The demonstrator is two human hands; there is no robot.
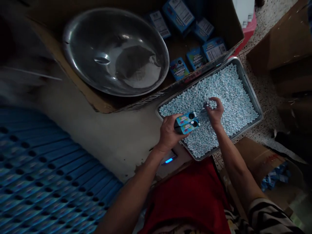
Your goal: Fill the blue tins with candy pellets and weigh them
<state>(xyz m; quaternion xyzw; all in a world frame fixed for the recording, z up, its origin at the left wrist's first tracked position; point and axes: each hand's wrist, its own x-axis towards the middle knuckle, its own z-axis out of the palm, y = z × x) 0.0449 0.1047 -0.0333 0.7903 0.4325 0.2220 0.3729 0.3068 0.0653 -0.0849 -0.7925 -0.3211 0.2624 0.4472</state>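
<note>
head-worn view, facing forward and down, both hands (pixel 192 120) below

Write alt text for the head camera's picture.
Left hand holding two small blue boxes over a metal tray of pale candies; right hand gripping some. Beyond, a carton with a metal bowl and more blue boxes.

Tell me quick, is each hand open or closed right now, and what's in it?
Left hand: closed, holding two small blue boxes.
Right hand: curled closed around some pale candies.
</note>
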